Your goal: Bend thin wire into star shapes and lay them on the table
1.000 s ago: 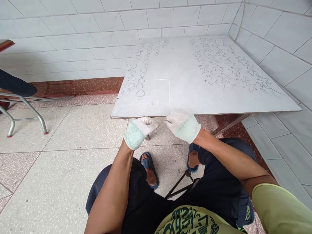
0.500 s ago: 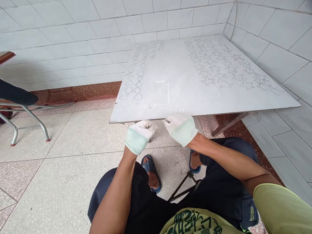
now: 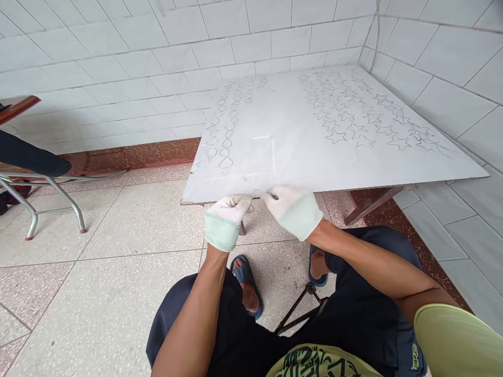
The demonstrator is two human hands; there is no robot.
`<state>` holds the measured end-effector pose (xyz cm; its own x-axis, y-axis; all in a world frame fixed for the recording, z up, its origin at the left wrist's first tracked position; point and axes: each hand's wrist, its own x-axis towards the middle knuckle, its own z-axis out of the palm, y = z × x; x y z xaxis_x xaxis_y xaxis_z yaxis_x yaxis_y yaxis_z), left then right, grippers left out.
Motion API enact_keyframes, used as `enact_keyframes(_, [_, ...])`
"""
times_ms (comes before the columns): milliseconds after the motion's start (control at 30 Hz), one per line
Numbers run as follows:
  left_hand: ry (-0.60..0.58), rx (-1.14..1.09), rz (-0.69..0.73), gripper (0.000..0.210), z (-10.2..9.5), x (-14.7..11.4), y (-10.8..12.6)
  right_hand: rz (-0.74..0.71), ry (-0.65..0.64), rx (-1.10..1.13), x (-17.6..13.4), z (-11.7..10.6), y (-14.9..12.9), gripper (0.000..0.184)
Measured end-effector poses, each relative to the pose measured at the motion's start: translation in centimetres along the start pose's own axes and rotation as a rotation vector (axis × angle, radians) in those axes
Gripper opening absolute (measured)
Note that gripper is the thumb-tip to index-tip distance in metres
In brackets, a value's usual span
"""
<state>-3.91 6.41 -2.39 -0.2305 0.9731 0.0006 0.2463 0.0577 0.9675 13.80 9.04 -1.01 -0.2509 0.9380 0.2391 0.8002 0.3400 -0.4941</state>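
Note:
Both hands wear white knit gloves with pale green cuffs and meet at the near edge of a white board point(image 3: 298, 162). My left hand point(image 3: 228, 217) is closed in a pinch on a thin bent wire point(image 3: 257, 210), which curves out between the hands above and below the board's edge. Opposite it, my right hand point(image 3: 293, 207) pinches too, its fingertips at the wire's other side. On the board, star-shaped wires point(image 3: 336, 137) lie in rows at the right. Figure-eight wire loops point(image 3: 225, 153) line up in columns at the left.
White tiled walls point(image 3: 165, 63) border the board behind and at right. A metal-legged stool point(image 3: 55, 209) with a person's dark-clad leg point(image 3: 35, 154) is at far left. Below the board stand a wooden leg point(image 3: 369, 201), my sandaled feet point(image 3: 245, 283) and a dark folding frame point(image 3: 301, 309).
My fingertips have parted slightly, and more of the bent wire shows between them, now rising above the board's edge. The whole view has shifted a little as my head moved.

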Motion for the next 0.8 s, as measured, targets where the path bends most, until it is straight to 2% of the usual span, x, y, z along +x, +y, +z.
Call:
enact_keyframes(133, [-0.052, -0.061, 0.002, 0.027, -0.9, 0.4, -0.5, -0.076, 0.143, 0.11, -0.2, -1.3, 0.0, 0.033])
enact_keyframes(200, [-0.06, -0.061, 0.01, 0.029, -0.9, 0.4, -0.7, -0.099, 0.172, 0.11, -0.2, -1.3, 0.0, 0.033])
enact_keyframes(367, [-0.058, -0.057, 0.026, 0.033, -0.6, 0.4, -1.4, -0.152, 0.088, -0.01, -0.2, -0.4, -0.1, 0.032])
enact_keyframes(633, [-0.154, -0.08, -0.052, 0.032, 0.1, 0.7, -1.9, -0.183, 0.118, -0.058, -0.2, 0.8, 0.5, 0.03])
enact_keyframes(800, [-0.067, -0.129, -0.07, 0.029, 1.0, 0.2, -2.0, -0.244, 0.115, -0.075, -0.6, 1.1, 0.5, 0.035])
